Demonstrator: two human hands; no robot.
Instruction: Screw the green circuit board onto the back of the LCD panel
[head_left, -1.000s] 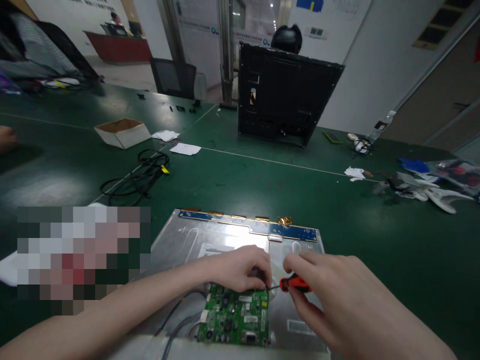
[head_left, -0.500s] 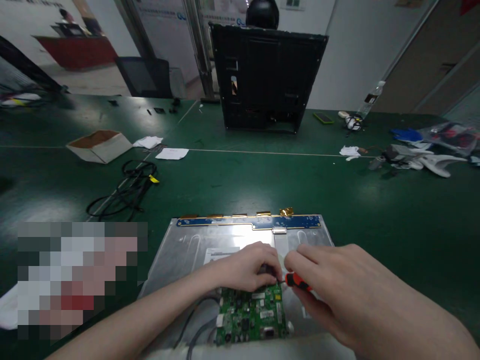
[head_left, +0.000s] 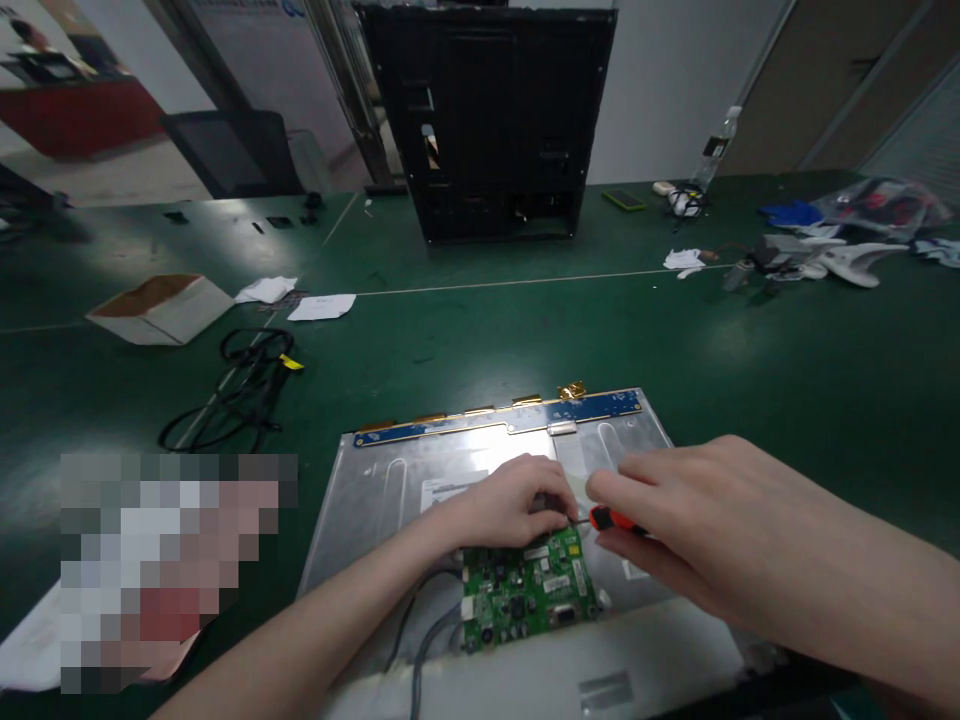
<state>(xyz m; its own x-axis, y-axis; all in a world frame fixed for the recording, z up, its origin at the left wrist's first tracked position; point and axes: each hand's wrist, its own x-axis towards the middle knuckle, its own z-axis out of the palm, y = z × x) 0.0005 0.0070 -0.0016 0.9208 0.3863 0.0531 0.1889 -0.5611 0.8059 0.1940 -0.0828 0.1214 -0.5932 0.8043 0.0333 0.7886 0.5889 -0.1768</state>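
Observation:
A screwdriver [head_left: 613,519] with a red and black handle is gripped in my right hand [head_left: 679,515], its thin shaft pointing left. The tip meets the upper right corner of a green circuit board [head_left: 525,598], beside the fingertips of my left hand [head_left: 517,500]. Those fingers are curled together over the board's top edge; what they pinch, if anything, is hidden. Under the board lies a silver metal-backed display panel [head_left: 375,520] with a blue circuit strip [head_left: 480,425] along its far edge. Grey and black cables [head_left: 421,650] run at the board's left.
A black monitor frame [head_left: 487,120] stands at the back. Coiled black cable [head_left: 255,385], an open cardboard box [head_left: 161,308] and papers [head_left: 322,307] lie left. A bottle [head_left: 716,150], a phone [head_left: 624,200] and bagged items [head_left: 885,208] sit far right. A blurred-out patch covers something at lower left.
The view has tilted down and turned slightly, so the panel and hands appear higher. Both hands keep their places at the board's upper corner, with the screwdriver still in the right hand.

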